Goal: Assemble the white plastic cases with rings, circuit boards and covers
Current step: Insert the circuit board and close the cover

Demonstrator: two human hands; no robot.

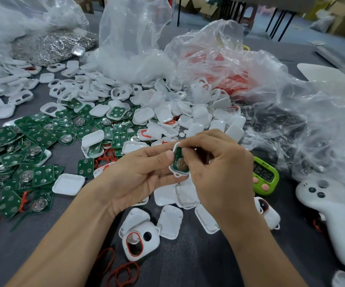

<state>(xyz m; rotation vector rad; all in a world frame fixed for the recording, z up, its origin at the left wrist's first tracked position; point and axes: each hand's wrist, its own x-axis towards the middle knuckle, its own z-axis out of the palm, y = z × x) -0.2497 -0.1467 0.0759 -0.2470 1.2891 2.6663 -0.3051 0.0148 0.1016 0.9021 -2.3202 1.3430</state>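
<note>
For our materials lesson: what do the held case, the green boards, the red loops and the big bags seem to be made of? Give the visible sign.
Case: glossy white moulded plastic, by its sheen. Boards: likely rigid laminate, green coat, silvery metal pads. Loops: probably rubber, matt red, limp. Bags: thin clear plastic film, crinkled, see-through.

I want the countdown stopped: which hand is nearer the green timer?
Right. The right hand is just left of the green timer; the left hand lies farther left, beyond it.
</note>
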